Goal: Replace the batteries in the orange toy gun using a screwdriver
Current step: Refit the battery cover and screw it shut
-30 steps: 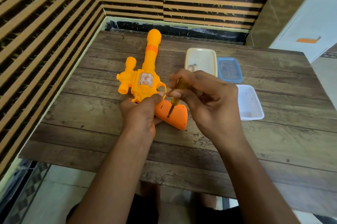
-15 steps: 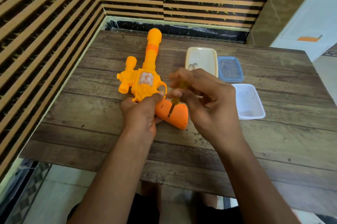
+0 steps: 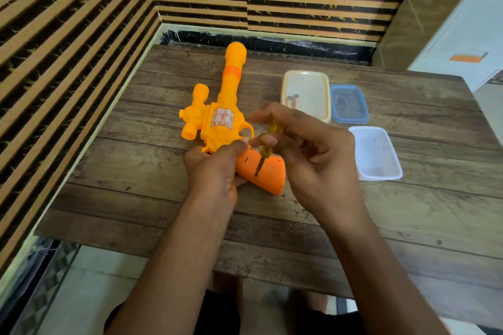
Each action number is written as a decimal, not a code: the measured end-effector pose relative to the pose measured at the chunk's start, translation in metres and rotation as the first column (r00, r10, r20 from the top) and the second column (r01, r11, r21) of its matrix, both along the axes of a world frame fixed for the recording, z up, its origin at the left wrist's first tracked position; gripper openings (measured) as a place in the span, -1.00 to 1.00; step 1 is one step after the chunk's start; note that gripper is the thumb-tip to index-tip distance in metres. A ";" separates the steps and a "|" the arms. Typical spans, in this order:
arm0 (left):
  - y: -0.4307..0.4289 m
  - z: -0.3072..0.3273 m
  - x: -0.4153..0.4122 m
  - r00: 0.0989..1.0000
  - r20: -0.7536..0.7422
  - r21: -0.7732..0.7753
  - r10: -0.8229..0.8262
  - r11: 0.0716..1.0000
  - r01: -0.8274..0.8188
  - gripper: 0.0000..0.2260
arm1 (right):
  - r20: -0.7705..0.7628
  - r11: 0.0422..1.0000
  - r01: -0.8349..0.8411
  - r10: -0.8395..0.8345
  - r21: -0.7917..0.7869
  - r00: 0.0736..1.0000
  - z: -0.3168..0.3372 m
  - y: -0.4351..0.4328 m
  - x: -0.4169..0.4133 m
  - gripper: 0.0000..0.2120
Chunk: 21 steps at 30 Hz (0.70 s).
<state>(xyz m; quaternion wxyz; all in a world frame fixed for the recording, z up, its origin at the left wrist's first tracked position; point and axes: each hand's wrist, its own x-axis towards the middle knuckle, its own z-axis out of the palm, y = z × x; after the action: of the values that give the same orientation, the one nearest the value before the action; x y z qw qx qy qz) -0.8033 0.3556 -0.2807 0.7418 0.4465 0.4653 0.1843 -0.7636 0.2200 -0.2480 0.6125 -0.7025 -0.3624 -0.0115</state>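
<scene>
The orange toy gun (image 3: 217, 122) lies flat on the wooden table (image 3: 381, 212), barrel pointing away from me, its darker orange grip (image 3: 268, 174) toward me. My left hand (image 3: 215, 168) grips the gun where body and grip meet. My right hand (image 3: 307, 149) pinches a small screwdriver (image 3: 265, 148) with a clear yellow handle between thumb and fingers. The screwdriver's tip stands on the side of the grip.
Right of the gun stand three small plastic containers: a cream one (image 3: 307, 95) holding a few metal pieces, a blue-rimmed one (image 3: 349, 104) beside it, and a white one (image 3: 377, 155) nearer me. Striped walls close the left and far sides.
My right hand's fingers have shifted slightly around the screwdriver handle. The gun and my left hand stay in place.
</scene>
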 end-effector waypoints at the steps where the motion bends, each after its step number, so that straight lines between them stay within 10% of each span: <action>1: 0.000 0.001 0.000 1.000 0.004 0.001 -0.001 1.000 0.001 -0.64 | 0.014 1.000 -0.006 0.006 -0.013 1.000 0.000 0.001 0.000 -0.68; 21: 0.000 -0.001 0.001 1.000 0.004 0.005 0.010 1.000 -0.010 -0.62 | 0.136 0.987 0.140 -0.128 -0.082 0.982 -0.002 0.001 0.002 -0.76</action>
<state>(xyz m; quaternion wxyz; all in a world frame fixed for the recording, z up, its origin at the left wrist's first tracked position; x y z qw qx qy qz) -0.8023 0.3558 -0.2814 0.7407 0.4457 0.4654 0.1900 -0.7620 0.2205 -0.2505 0.5525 -0.7503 -0.3537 -0.0820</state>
